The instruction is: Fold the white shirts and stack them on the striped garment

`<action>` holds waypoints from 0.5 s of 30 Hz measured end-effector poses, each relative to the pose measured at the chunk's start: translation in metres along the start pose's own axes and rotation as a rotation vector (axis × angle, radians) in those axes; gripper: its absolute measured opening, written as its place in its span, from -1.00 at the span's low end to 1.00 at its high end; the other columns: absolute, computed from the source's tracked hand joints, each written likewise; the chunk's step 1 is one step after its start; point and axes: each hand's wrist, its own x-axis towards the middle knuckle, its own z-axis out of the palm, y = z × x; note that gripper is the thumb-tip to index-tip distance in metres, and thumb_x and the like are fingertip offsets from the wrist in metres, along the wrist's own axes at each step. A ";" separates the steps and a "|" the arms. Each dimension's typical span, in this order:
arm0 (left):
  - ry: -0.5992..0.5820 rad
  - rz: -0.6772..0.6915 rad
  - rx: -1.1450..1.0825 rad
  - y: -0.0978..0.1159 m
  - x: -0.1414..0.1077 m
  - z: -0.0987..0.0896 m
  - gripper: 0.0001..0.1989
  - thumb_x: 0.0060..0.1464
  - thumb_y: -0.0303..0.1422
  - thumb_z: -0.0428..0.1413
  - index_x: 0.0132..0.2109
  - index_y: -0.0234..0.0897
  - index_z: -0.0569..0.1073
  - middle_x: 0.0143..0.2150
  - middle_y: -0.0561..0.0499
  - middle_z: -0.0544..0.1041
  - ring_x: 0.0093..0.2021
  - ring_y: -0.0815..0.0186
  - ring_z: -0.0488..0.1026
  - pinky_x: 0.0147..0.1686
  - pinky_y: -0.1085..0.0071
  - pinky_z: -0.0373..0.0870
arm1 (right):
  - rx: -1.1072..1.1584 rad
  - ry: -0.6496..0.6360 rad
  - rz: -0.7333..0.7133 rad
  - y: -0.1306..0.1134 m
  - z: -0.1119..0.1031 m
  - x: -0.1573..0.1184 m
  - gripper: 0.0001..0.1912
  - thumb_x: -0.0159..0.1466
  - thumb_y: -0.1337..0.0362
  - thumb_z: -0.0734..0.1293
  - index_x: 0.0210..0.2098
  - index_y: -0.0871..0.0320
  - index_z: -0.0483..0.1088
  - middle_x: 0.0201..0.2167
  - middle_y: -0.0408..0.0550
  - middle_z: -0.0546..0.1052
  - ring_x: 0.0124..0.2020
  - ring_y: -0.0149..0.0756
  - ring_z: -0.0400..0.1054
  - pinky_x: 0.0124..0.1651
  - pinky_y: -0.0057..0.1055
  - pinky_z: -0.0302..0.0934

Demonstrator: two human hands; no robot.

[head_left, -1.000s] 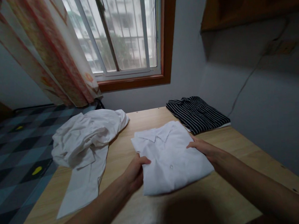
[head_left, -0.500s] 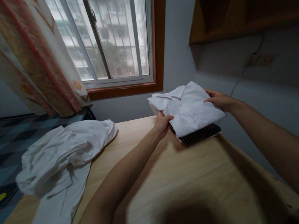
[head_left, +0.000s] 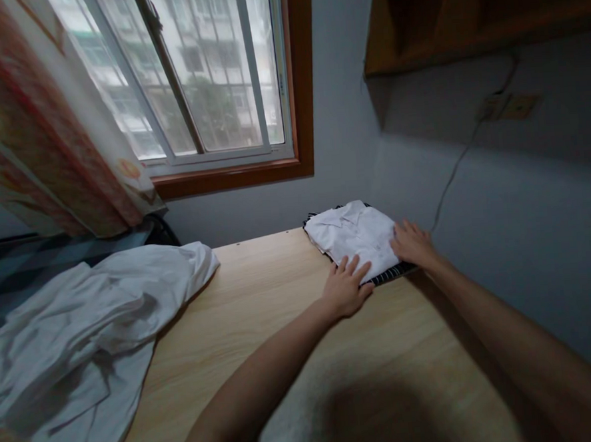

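A folded white shirt [head_left: 359, 234], with collar and buttons facing up, lies on top of a dark striped folded garment [head_left: 391, 273] at the far right corner of the wooden table. My left hand [head_left: 347, 286] rests open on the shirt's near left edge, its fingers spread. On the right edge of the shirt lies my right hand [head_left: 411, 242], also open, fingers stretched forward. Only the borders of the striped garment show beneath the shirt.
A crumpled white garment [head_left: 96, 320] spreads over the left side of the table [head_left: 259, 276]. Behind the table are a window [head_left: 206, 73] and a patterned curtain [head_left: 54, 129]. A wooden shelf [head_left: 435, 52] hangs at upper right, above a wall socket [head_left: 519, 106] and a cable [head_left: 450, 178].
The white shirt has come down from both hands onto the striped garment. Both hands have loosened their grip and now lie open on its edges. The view has shifted slightly right.
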 end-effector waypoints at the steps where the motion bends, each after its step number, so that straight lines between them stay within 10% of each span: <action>1: -0.041 0.002 0.027 0.002 0.001 0.002 -0.42 0.28 -0.04 -0.14 0.36 -0.10 0.11 0.42 -0.11 0.04 0.40 -0.08 -0.07 0.29 -0.11 -0.06 | -0.022 0.015 -0.017 -0.012 0.001 -0.001 -0.40 0.37 0.12 0.07 0.32 0.26 0.10 0.36 0.26 0.09 0.33 0.15 0.00 0.25 0.13 -0.03; 8: -0.202 0.024 0.085 -0.003 -0.018 -0.015 -0.34 0.27 0.02 -0.19 0.39 -0.18 0.04 0.43 -0.15 0.01 0.40 -0.11 -0.08 0.25 -0.19 -0.05 | 0.022 -0.075 -0.047 -0.062 0.032 -0.021 -0.39 0.40 -0.03 0.01 0.35 0.06 0.07 0.38 -0.01 0.09 0.38 -0.01 -0.10 0.34 0.11 -0.23; 15: -0.159 -0.037 0.312 -0.038 -0.115 -0.081 -0.41 0.26 -0.02 -0.13 0.36 -0.09 0.13 0.43 -0.11 0.02 0.42 -0.05 -0.14 0.28 -0.17 -0.14 | 0.051 -0.010 -0.037 -0.052 0.038 -0.027 -0.39 0.40 -0.02 0.00 0.33 0.11 0.10 0.37 0.01 0.11 0.37 -0.03 -0.06 0.33 0.09 -0.20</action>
